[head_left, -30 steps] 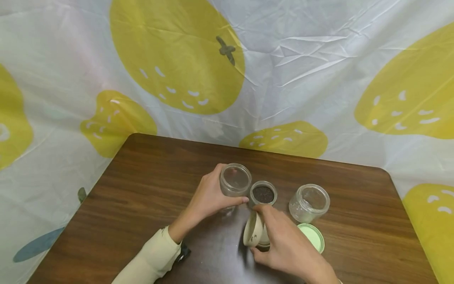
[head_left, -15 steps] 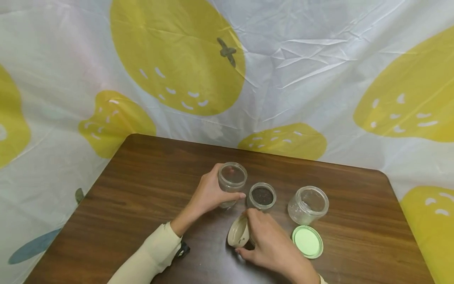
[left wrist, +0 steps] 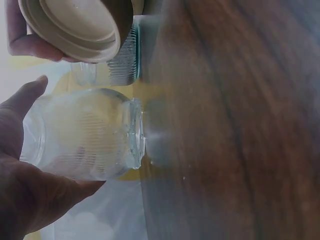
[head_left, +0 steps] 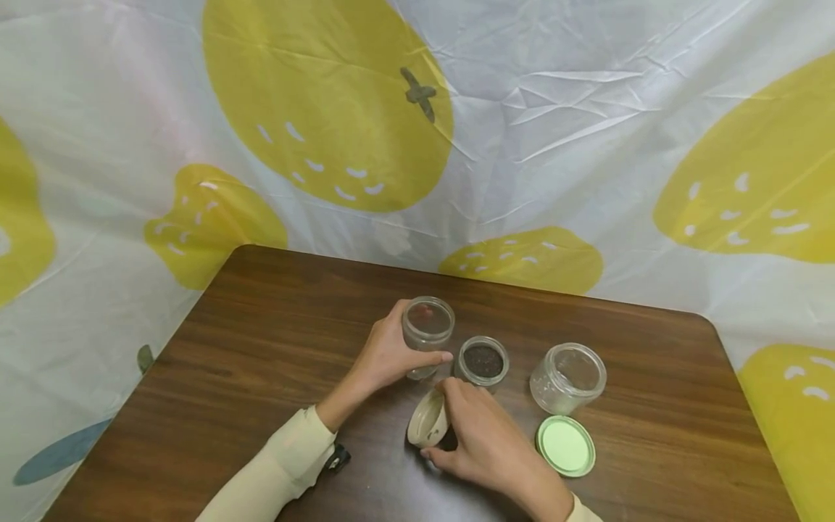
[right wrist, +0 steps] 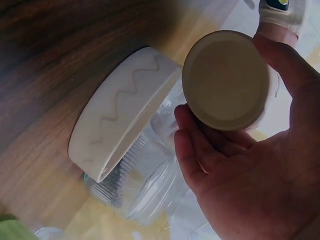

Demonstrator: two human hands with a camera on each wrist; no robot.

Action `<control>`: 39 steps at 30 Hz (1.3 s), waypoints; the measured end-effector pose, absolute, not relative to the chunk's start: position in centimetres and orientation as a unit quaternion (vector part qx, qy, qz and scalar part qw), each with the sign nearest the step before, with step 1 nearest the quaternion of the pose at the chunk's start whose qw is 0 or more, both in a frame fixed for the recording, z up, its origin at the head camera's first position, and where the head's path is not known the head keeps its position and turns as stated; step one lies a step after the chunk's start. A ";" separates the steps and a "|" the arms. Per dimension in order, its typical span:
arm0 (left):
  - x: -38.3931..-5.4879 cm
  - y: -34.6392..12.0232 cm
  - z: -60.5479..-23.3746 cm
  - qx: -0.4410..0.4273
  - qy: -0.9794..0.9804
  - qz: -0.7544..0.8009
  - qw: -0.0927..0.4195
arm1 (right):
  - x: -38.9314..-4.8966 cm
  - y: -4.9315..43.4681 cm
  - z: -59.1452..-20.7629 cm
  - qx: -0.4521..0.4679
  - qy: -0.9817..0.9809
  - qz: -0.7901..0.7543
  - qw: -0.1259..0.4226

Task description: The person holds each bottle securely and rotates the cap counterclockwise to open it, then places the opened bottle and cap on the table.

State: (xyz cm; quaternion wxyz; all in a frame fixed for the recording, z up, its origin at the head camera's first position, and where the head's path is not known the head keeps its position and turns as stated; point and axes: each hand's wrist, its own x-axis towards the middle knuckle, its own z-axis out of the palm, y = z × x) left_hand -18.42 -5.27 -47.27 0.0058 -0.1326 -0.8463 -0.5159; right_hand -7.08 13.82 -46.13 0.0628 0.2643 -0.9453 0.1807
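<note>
A clear glass jar (head_left: 427,336) is gripped from its left side by my left hand (head_left: 386,355), thumb and fingers around it. My right hand (head_left: 479,435) pinches a small round beige bowl (head_left: 427,422), tilted with its hollow side facing left in the head view. The right wrist view shows the beige bowl's flat underside. Beside it there, a wider beige dish (right wrist: 122,110) with a wavy line rests on the table; in the head view my right hand hides most of it. Just behind that hand stands a jar of dark grains (head_left: 483,360).
Another clear glass jar (head_left: 567,378) stands to the right, with a light green lid (head_left: 565,446) lying in front of it. All this is on a brown wooden table (head_left: 280,312). Behind the table hangs a fruit-print cloth (head_left: 561,145).
My right hand has moved left with the beige bowl, bringing it nearer the jar in my left hand. The gripped jar has shifted slightly left. More of the green lid shows now.
</note>
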 end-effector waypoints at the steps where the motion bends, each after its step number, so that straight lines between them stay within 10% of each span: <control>1: -18.5 -5.3 -47.3 -0.131 -0.846 -0.518 0.006 | -7.1 13.7 -46.2 0.266 -0.945 0.182 0.061; 39: -17.3 -5.2 -46.8 -0.110 -0.856 -0.504 -0.013 | -8.3 12.2 -47.4 0.297 -0.948 0.109 0.037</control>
